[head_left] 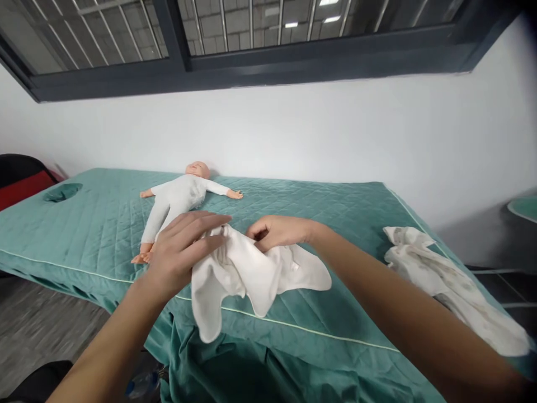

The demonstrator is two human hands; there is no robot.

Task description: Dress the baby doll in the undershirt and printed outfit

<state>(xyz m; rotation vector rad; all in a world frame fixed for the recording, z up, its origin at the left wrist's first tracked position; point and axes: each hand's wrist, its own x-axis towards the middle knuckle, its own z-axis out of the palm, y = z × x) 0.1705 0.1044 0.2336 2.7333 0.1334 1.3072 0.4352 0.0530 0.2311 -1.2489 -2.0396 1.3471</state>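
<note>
A white baby garment [255,268] with sleeve-like flaps is bunched and held up over the front edge of the bed. My left hand [187,246] is at its left upper part, fingers long over the cloth and thumb against it. My right hand [283,230] pinches the upper middle with curled fingers; the fingertips are partly hidden in the folds. A small pale tag [295,267] shows on the right part of the garment. Behind my left hand a baby doll [180,193] in a pale one-piece suit lies on its back, arms spread.
The bed has a green quilted cover [314,201] with a face hole [62,192] at the left. A patterned white cloth garment [436,274] lies at its right end. Behind it are a white wall and a barred window [251,33]. A red and black chair [25,179] stands left.
</note>
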